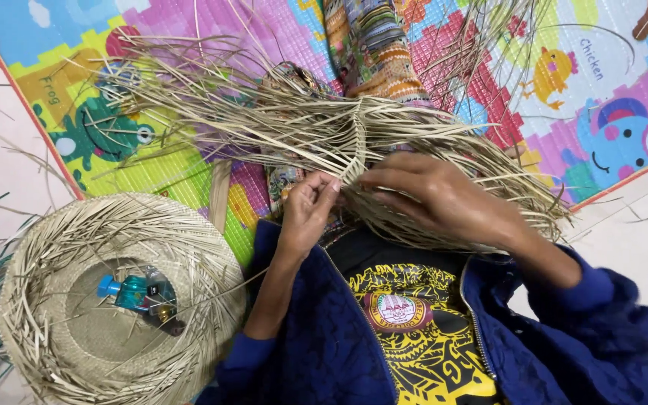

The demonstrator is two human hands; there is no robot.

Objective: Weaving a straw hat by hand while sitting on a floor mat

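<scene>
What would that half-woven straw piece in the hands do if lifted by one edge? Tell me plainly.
The woven straw piece would probably sag, since only a narrow middle band looks plaited. Its long loose strands fan out unbound, so they would likely droop and snag. It looks light: the left hand and right hand work it with fingertips only.

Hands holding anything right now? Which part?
Both hold the straw weaving. The left hand pinches strands at its lower woven edge; the right hand grips loose strands just beside it.
</scene>
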